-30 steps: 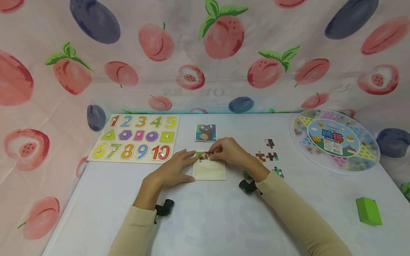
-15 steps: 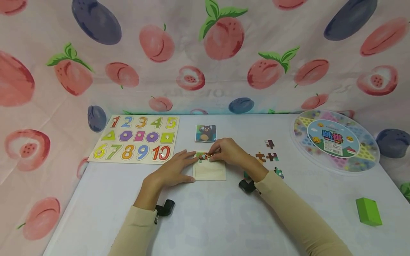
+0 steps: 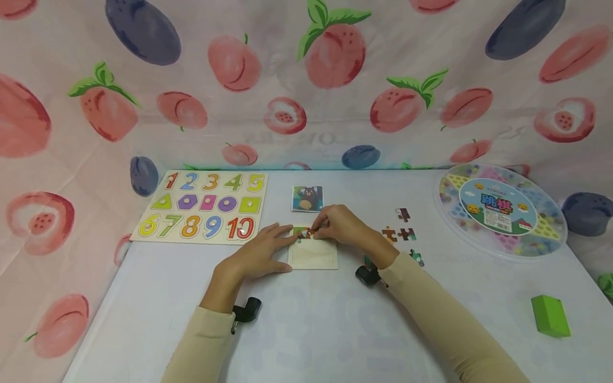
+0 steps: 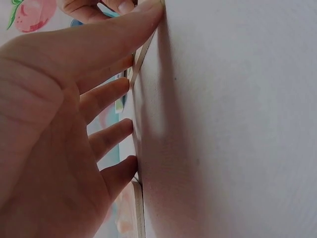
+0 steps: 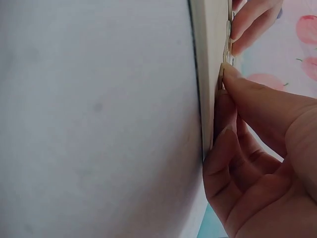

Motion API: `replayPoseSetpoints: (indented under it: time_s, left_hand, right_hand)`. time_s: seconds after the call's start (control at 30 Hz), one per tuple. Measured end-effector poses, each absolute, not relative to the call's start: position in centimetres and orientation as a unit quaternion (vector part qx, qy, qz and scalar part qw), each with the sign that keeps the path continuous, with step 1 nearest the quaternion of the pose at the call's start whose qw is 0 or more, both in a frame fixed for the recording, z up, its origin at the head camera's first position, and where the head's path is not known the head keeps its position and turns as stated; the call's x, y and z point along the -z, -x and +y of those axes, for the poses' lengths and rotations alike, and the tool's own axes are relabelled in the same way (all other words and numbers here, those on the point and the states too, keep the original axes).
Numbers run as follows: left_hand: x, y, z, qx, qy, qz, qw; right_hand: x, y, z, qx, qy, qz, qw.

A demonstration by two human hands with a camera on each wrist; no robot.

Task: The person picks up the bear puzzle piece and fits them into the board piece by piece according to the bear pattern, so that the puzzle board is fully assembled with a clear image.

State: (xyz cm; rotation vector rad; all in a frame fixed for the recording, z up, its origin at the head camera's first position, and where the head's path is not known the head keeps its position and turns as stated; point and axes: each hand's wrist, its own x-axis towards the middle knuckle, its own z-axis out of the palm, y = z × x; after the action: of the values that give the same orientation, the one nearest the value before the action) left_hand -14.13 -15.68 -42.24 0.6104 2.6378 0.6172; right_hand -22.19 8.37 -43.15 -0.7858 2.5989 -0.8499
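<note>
A pale wooden puzzle tray lies on the table in front of me, with jigsaw pieces along its far left part. My right hand pinches a small jigsaw piece between thumb and fingers at the tray's far side; the fingers hide most of it. On the left edge of the tray rests my left hand, its fingers spread and fairly straight, the thumb at the near corner. Behind the tray is a bear picture card.
Several loose jigsaw pieces lie right of the tray, some partly behind my right wrist. A number and shape board is at the far left. A round Chinese checkers box and a green block are on the right.
My right wrist has shifted slightly left while the fingers stay at the same spot on the tray. The left hand has not moved.
</note>
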Motion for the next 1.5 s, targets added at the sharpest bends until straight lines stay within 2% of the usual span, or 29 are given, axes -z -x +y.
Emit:
replayPoseSetpoints:
  time_s: [0.43,1.07,1.3,1.5]
  left_hand:
    - [42.2,14.1,-15.7,-0.240,-0.204,0.928,0.196]
    - [42.9,14.7,-16.1,-0.267,-0.221,0.918,0.190]
    - [43.1,14.8,-15.9,-0.265,-0.218,0.920,0.192]
    - [42.6,14.7,-15.8,-0.265,-0.209,0.920,0.199]
  right_hand:
    - [43.5,22.4,8.6,0.309,0.279,0.897,0.148]
    - [43.4,22.9,10.0,0.352,0.273,0.867,0.223]
    - [42.9,22.6,10.5,0.356,0.278,0.865,0.221]
    - [41.9,22.6,11.9,0.373,0.278,0.863,0.196]
